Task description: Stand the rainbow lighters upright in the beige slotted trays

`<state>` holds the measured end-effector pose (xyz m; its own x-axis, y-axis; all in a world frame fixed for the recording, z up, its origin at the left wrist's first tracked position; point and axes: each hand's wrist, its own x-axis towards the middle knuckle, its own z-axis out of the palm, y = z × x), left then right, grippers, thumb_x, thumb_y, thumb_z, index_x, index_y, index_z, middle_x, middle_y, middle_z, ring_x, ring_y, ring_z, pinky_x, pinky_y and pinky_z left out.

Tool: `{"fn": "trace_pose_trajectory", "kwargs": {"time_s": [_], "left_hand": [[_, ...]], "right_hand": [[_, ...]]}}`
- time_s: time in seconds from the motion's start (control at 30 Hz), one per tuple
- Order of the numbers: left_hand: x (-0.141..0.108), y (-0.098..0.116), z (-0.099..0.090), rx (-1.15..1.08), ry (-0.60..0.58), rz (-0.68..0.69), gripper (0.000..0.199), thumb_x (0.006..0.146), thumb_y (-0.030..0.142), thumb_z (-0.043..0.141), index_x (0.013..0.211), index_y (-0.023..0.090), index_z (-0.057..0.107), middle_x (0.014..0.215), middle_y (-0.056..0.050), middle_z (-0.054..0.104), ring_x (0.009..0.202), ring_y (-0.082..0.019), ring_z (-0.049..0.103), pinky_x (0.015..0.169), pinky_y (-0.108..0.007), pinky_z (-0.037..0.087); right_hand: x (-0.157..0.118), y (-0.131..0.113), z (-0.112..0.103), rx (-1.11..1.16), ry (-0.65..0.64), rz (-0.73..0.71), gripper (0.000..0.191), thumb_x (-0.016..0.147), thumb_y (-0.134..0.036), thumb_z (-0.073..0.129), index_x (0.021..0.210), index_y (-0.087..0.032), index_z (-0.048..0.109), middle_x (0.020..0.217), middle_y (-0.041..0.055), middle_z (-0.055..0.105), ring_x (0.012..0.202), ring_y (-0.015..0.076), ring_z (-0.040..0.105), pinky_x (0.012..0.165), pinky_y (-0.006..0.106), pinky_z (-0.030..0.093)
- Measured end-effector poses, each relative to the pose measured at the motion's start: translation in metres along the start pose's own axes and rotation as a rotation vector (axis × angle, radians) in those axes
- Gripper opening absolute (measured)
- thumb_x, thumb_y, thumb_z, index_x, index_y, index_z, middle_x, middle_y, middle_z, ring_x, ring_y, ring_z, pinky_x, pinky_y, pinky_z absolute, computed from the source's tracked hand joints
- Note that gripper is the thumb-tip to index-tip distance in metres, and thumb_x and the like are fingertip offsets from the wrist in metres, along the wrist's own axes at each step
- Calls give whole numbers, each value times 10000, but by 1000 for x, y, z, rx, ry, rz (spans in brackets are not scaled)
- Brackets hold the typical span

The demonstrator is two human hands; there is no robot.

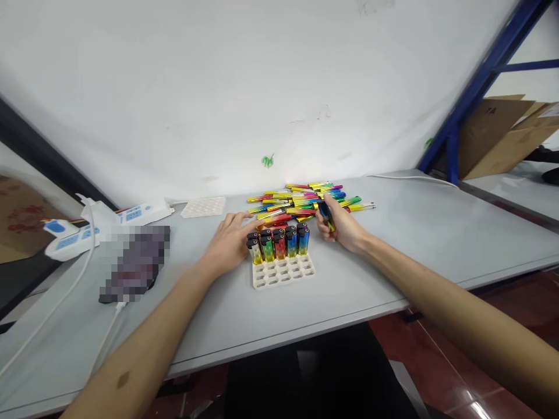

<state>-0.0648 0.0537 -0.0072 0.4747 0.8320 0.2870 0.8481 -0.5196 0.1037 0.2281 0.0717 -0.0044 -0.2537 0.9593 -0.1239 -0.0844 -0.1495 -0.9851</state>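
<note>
My right hand (pixel 339 224) is closed around a lighter (pixel 325 214) with a dark top and a yellow part, held just right of the rack. My left hand (pixel 229 241) reaches behind the rack's left end, fingers stretched toward the pile; whether its fingertips touch a red lighter there is hard to see. The white rack (pixel 283 273) has rows of slots. Several upright lighters (pixel 280 245), clear, green, red and blue with black tops, fill its far rows, while its near slots are bare. Behind lies a loose pile of shiny coloured lighters (pixel 301 201).
A second white rack (pixel 203 207) lies at the back left. Power strips (pixel 109 224), a blurred dark device (pixel 138 262) and a white cable (pixel 109 329) occupy the left side. Cardboard boxes (pixel 502 134) stand beyond the blue frame (pixel 453 151) at right.
</note>
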Motion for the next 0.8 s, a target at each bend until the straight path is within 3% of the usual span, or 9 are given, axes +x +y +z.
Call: {"fn": "trace_pose_trajectory", "kwargs": {"time_s": [0.1, 0.3, 0.4, 0.5, 0.63, 0.8], "left_hand": [[0, 0, -1, -6, 43, 27, 508, 787, 170, 605, 1286, 266, 601, 1325, -111, 528, 1210, -327, 453, 1000, -503, 440], [0, 0, -2, -30, 75, 21, 449, 719, 148, 649, 1145, 291, 628, 1236, -74, 589, 1158, -321, 488, 965, -492, 458], [0, 1, -2, 2, 68, 19, 432, 745, 136, 613, 1156, 270, 617, 1233, -82, 592, 1150, -315, 482, 948, -476, 458], [-1, 0, -2, 28, 64, 20, 427, 765, 131, 587, 1173, 253, 611, 1218, -88, 601, 1116, -308, 493, 916, -458, 460], [-1, 0, -2, 52, 64, 20, 447, 768, 131, 580, 1195, 259, 610, 1178, -84, 620, 1083, -298, 512, 889, -439, 458], [0, 1, -3, 75, 58, -15, 476, 761, 143, 587, 1223, 254, 611, 1138, -95, 638, 1061, -311, 519, 862, -450, 460]], "right_hand": [[1, 0, 1, 39, -22, -6, 561, 858, -749, 475, 764, -202, 558, 534, -72, 310, 428, 80, 273, 382, 197, 241], [-2, 1, 4, 15, -59, -74, 495, 802, -702, 618, 788, -221, 503, 634, -16, 541, 520, 132, 509, 393, 215, 367], [-3, 0, 4, 52, -72, -63, 487, 823, -717, 578, 839, -234, 517, 534, -61, 436, 420, 97, 374, 361, 187, 232], [-2, -1, 2, 105, -74, -25, 552, 862, -742, 472, 756, -204, 535, 506, -70, 343, 405, 68, 228, 377, 189, 137], [0, -1, 0, 114, -47, -6, 553, 910, -650, 422, 592, -197, 442, 478, -53, 315, 406, 68, 201, 385, 208, 129], [-1, 0, 1, 132, -20, 2, 429, 922, -487, 377, 593, -212, 398, 469, -56, 293, 394, 76, 176, 379, 210, 128]]}}
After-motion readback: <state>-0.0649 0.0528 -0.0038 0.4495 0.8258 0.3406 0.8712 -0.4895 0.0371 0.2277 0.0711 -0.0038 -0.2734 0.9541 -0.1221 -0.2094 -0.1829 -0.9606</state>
